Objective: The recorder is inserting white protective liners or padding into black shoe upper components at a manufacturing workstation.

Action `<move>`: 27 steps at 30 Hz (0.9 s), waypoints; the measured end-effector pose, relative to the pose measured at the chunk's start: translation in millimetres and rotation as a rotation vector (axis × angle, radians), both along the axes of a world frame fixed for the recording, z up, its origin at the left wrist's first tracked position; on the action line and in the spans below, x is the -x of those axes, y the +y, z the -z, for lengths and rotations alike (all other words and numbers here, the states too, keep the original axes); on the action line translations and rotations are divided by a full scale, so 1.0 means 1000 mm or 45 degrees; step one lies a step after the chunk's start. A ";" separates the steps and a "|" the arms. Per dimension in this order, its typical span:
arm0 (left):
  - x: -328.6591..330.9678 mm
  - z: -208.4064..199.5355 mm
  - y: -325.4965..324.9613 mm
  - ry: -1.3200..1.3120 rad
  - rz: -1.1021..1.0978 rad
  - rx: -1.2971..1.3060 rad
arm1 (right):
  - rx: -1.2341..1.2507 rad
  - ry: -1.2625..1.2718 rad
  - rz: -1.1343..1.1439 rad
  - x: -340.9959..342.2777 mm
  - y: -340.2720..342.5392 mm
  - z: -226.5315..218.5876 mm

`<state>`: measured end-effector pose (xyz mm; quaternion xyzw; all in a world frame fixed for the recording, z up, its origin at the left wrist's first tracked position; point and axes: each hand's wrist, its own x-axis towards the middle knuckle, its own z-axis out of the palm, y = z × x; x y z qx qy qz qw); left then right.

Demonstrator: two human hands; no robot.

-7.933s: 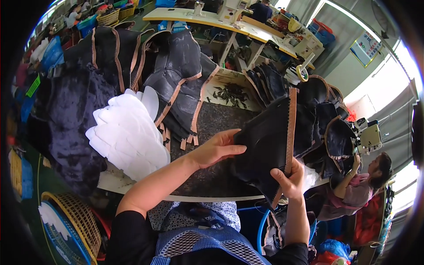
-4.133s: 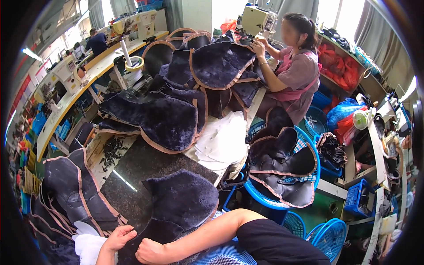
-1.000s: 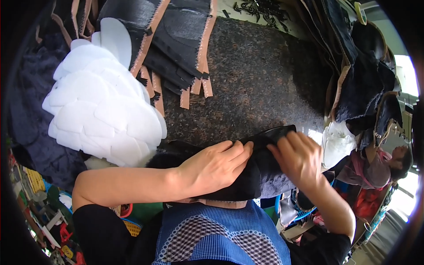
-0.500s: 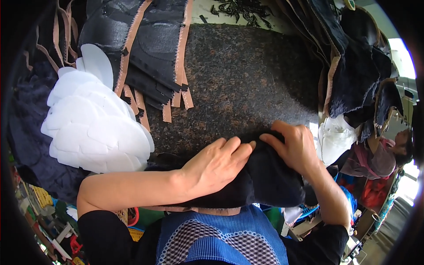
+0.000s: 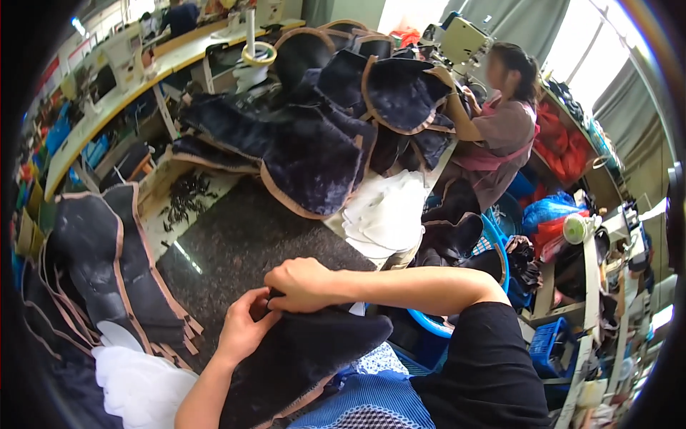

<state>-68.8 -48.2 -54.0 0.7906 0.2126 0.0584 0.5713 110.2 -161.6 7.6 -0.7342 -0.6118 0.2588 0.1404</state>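
Dark fleece piece held at near edge of speckled bench, over lap. Top edge pinched by left hand and gripped by right hand, hands touching. White pad stack just left.

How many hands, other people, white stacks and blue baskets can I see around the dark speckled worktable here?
Hands on the dark fuzzy piece: 2, the left hand and the right hand
Stacks of white pads: 2, one stack beyond the table and one at the lower left
People seated close by: 1, a co-worker
Blue baskets: 1
Total: 6
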 end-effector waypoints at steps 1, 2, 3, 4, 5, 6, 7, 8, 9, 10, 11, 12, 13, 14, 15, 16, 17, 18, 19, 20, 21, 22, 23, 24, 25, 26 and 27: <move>0.000 0.004 0.001 -0.015 0.001 0.290 | -0.026 -0.005 -0.001 0.004 -0.009 -0.011; -0.002 -0.005 -0.001 -0.014 0.000 0.271 | -0.046 -0.005 -0.019 0.006 -0.016 -0.021; 0.000 -0.015 -0.003 -0.068 -0.014 0.409 | -0.090 0.016 0.001 0.005 -0.021 -0.027; 0.006 -0.026 -0.007 -0.117 -0.039 0.552 | -0.181 0.046 0.007 0.003 -0.026 -0.029; 0.009 -0.034 -0.008 -0.183 -0.043 0.544 | -0.266 0.086 0.005 0.001 -0.030 -0.029; 0.011 -0.041 -0.010 -0.227 0.011 0.415 | -0.278 0.126 0.008 0.000 -0.032 -0.033; 0.012 -0.049 -0.010 -0.259 0.033 0.286 | -0.328 0.117 0.029 0.003 -0.036 -0.036; 0.004 -0.053 -0.009 -0.261 0.094 0.094 | -0.435 0.107 0.066 0.001 -0.044 -0.038; -0.004 -0.054 -0.013 -0.415 0.112 0.135 | -0.490 0.092 0.105 0.002 -0.052 -0.046; -0.002 -0.071 -0.014 -0.342 0.126 0.149 | -0.618 0.066 0.081 0.003 -0.056 -0.048; 0.000 -0.075 -0.015 -0.426 0.140 0.069 | -0.633 0.105 0.098 0.006 -0.060 -0.058; 0.002 -0.078 -0.017 -0.460 0.164 0.076 | -0.679 0.147 0.124 0.007 -0.065 -0.059; 0.006 -0.079 -0.020 -0.430 0.142 0.129 | -0.639 0.197 0.151 0.007 -0.068 -0.063; 0.008 -0.079 -0.021 -0.417 0.148 0.183 | -0.652 0.219 0.139 0.007 -0.067 -0.060; 0.012 -0.079 -0.022 -0.408 0.142 0.197 | -0.669 0.234 0.134 0.008 -0.066 -0.058; 0.015 -0.077 -0.021 -0.410 0.123 0.192 | -0.688 0.241 0.121 0.009 -0.063 -0.054; 0.017 -0.074 -0.021 -0.434 0.129 0.168 | -0.687 0.254 0.125 0.010 -0.062 -0.051; 0.018 -0.073 -0.021 -0.461 0.138 0.142 | -0.689 0.264 0.132 0.011 -0.062 -0.051; 0.021 -0.070 -0.024 -0.445 0.158 0.160 | -0.693 0.284 0.138 0.015 -0.064 -0.050; 0.021 -0.069 -0.024 -0.446 0.154 0.157 | -0.695 0.283 0.133 0.015 -0.064 -0.050; 0.021 -0.071 -0.022 -0.429 0.171 0.173 | -0.683 0.281 0.135 0.014 -0.063 -0.052; 0.021 -0.072 -0.024 -0.411 0.197 0.198 | -0.664 0.276 0.149 0.015 -0.066 -0.053; 0.021 -0.072 -0.025 -0.412 0.204 0.204 | -0.661 0.272 0.156 0.017 -0.067 -0.054; 0.021 -0.073 -0.025 -0.412 0.236 0.184 | -0.757 0.243 0.141 0.018 -0.067 -0.055; 0.021 -0.073 -0.024 -0.412 0.261 0.155 | -0.859 0.216 0.117 0.019 -0.064 -0.055; 0.021 -0.073 -0.024 -0.413 0.262 0.153 | -0.862 0.215 0.116 0.018 -0.064 -0.052; 0.022 -0.074 -0.025 -0.401 0.259 0.166 | -0.797 0.424 0.160 0.017 -0.064 -0.047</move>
